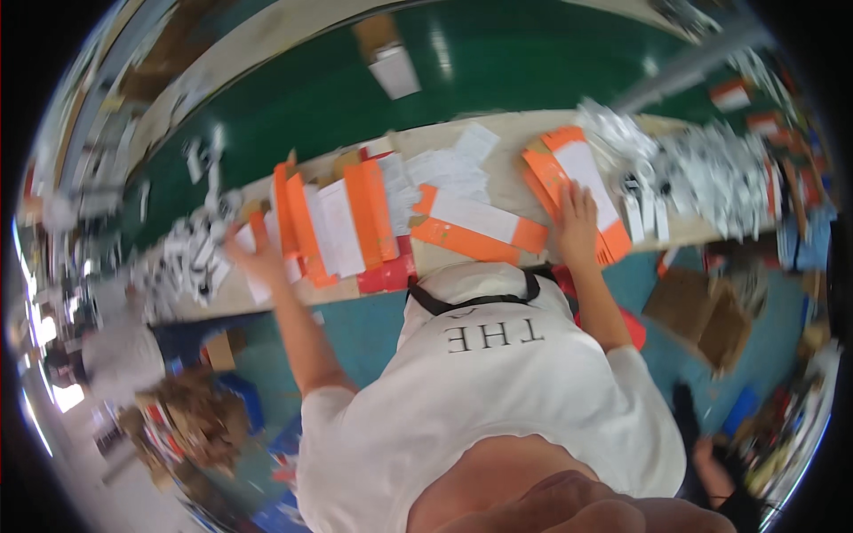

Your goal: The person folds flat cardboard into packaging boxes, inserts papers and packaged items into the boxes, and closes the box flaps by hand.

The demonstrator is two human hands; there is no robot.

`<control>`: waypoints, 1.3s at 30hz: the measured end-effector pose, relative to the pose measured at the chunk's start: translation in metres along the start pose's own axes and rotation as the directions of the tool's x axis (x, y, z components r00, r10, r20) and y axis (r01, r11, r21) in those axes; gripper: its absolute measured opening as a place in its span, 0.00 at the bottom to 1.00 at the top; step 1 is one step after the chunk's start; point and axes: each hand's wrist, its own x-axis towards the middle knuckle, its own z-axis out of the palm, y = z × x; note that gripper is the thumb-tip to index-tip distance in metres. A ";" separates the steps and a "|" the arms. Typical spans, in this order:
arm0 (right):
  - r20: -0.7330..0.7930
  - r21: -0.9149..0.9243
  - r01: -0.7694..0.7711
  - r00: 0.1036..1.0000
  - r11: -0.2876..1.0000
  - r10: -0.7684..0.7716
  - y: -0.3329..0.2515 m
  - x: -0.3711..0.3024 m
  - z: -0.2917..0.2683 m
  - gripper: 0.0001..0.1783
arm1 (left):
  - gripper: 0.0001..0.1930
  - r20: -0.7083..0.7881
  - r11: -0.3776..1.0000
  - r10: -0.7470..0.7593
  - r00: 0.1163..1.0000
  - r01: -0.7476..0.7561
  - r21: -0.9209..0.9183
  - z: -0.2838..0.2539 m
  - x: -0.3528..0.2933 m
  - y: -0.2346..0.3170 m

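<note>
Crowding bench [517, 133] — orange cartons [582, 162] | teal floor [354, 329] | right fingers [576, 202] outstretched atop; left fingers [238, 246] unclear

The person [462, 391] near me wears a white T-shirt [551, 409] with short loose sleeves [324, 410] and a rounded neckline [520, 435]. Dark capital lettering [495, 334] spans the T-shirt's chest; a black band [428, 299] curves below it, near the T-shirt's bottom. The fingers [579, 201] are bare.

Worktable [510, 182], beige; on it, orange-and-white flat cartons [462, 240]; beyond it, dark green belt [506, 62]; before it, blue-green floor [360, 333].
</note>
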 end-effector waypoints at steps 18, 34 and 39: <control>0.078 0.018 0.228 0.970 0.974 -0.228 0.018 -0.026 -0.013 0.27 | 0.37 0.734 0.040 -0.081 0.675 0.738 -0.674 0.133 -0.049 0.129; -0.045 0.387 0.115 0.993 0.915 -0.106 -0.050 0.017 -0.129 0.26 | 0.37 0.703 0.360 0.340 0.625 0.604 -0.711 0.080 -0.100 0.247; -0.012 0.620 0.242 0.954 0.746 -0.300 -0.107 0.026 -0.126 0.22 | 0.22 0.648 0.169 0.155 0.746 0.626 -0.761 0.056 -0.099 0.272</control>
